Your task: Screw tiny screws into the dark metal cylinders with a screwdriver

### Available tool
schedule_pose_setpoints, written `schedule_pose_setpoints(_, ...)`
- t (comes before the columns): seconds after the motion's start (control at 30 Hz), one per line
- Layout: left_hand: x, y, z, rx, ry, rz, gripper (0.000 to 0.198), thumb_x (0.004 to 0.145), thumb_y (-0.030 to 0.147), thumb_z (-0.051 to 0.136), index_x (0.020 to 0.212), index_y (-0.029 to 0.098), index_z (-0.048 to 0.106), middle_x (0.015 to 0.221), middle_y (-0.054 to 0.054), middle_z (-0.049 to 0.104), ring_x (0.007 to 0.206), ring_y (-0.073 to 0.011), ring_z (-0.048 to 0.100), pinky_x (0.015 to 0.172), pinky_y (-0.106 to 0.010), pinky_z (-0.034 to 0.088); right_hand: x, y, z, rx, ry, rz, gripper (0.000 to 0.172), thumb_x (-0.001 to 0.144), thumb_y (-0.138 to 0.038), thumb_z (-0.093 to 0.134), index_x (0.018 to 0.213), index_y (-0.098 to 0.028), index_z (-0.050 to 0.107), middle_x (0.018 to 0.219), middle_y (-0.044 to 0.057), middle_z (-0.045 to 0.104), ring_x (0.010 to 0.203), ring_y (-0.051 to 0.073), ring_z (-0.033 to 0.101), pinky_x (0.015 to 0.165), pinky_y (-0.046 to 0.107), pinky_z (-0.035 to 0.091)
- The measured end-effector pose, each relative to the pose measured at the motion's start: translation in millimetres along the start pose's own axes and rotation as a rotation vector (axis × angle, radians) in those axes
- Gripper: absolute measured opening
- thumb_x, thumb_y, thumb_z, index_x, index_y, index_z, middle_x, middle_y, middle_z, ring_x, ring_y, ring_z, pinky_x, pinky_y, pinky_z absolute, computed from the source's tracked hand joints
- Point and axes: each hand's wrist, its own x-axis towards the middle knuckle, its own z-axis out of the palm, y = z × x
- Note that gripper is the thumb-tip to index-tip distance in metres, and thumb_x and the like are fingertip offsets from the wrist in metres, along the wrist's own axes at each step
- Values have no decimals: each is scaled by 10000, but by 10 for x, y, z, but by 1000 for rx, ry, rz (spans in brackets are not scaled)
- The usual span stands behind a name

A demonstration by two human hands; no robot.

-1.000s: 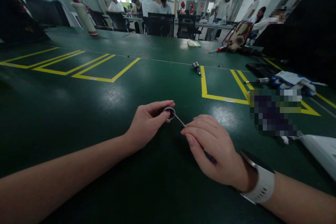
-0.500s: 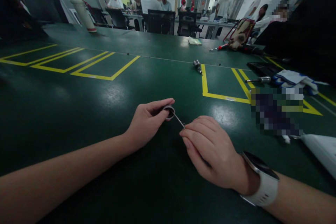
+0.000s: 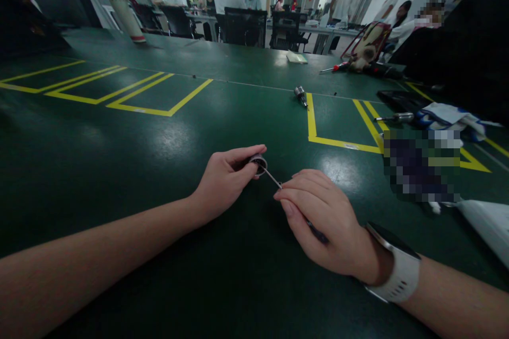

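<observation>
My left hand (image 3: 225,183) pinches a small round metal cup-shaped part (image 3: 263,160) between thumb and fingers, its hollow side turned to the right. My right hand (image 3: 324,217), with a pale-strapped watch on the wrist, is closed round a thin metal-shafted tool (image 3: 272,176). A dark handle end of that tool shows below the palm. The shaft's far tip reaches into the mouth of the round part; what it touches inside is hidden. Both hands are above the dark green table (image 3: 178,275).
Beyond the hands stands a small metal fitting (image 3: 300,96) beside yellow tape (image 3: 342,143). To the right lie a metal-handled tool (image 3: 400,117), a white and blue cloth (image 3: 449,116) and a red-handled screwdriver (image 3: 336,68). A pale tumbler (image 3: 125,15) stands far left. Several people sit behind.
My right hand has turned slightly, so more of the tool's dark handle shows below the palm. The round part stays in my left hand. The view has shifted a little.
</observation>
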Motion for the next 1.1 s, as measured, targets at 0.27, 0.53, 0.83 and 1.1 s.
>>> schedule_pose_setpoints(0.27,-6,11,-2,51,-13,32,357,752,165,612,1102,134,673,1052,-64,724,897,-181,686,800,-284,574,13,16,35,-46,3,3,140,852,-59,496,869,-48,634,846,134,673,801,195,585,762,374,475)
schedule_pose_setpoints(0.53,-8,-2,-5,82,-14,32,363,762,172,605,1116,123,668,1036,-79,726,888,-184,686,788,-275,569,-2,-5,-1,22,20,-2,136,834,-48,495,812,-68,627,810,124,677,777,195,599,730,373,481)
schedule_pose_setpoints(0.83,-8,-6,-1,88,-7,56,366,770,189,602,1126,126,661,1104,-77,704,941,-187,673,855,-294,549,4,-17,1,-37,5,23,154,846,-67,470,826,-100,619,782,111,679,748,203,613,699,376,489)
schedule_pose_setpoints(1.1,-12,6,-3,82,-8,39,362,759,188,613,1112,130,669,1048,-81,721,883,-188,681,808,-309,564,-2,-13,13,-71,10,4,152,854,-68,468,882,-114,610,804,102,679,754,199,608,698,378,492)
